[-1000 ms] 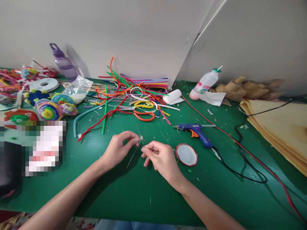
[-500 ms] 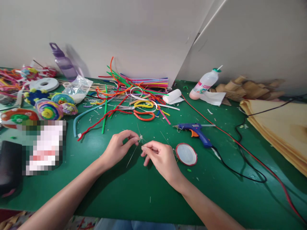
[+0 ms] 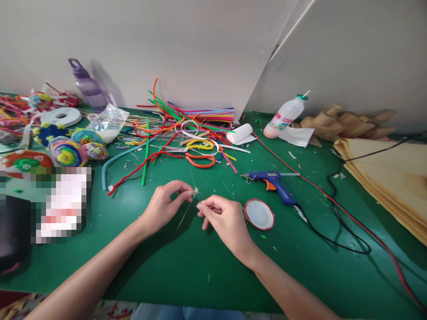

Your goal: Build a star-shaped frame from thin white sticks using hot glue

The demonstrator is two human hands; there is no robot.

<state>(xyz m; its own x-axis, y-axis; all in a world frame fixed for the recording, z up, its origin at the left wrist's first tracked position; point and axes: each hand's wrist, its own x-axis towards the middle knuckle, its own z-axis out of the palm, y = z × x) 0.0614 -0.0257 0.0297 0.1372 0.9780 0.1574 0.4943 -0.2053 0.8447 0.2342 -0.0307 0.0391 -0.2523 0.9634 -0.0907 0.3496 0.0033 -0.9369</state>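
Between my hands is a small frame of thin wires (image 3: 196,191), its strands spreading from a whitish knot at the centre. My left hand (image 3: 171,202) pinches it from the left, thumb and index finger together near the knot. From the right, my right hand (image 3: 224,222) pinches one strand just below the knot. A round white disc with a red rim (image 3: 259,214) lies right of my right hand. Beyond the disc, a blue glue gun (image 3: 274,183) rests on its side. Scissors with yellow and orange handles (image 3: 200,161) lie behind my hands.
Coloured pipe cleaners (image 3: 200,114) are piled at the back of the green table (image 3: 173,275). Colourful discs (image 3: 68,152), a tape roll (image 3: 62,117) and a purple bottle (image 3: 90,91) stand left. A glue bottle (image 3: 283,116), cables and brown cloth (image 3: 383,178) are right.
The lower fingers of my right hand have shifted slightly. Both hands otherwise keep their places at the wire frame.
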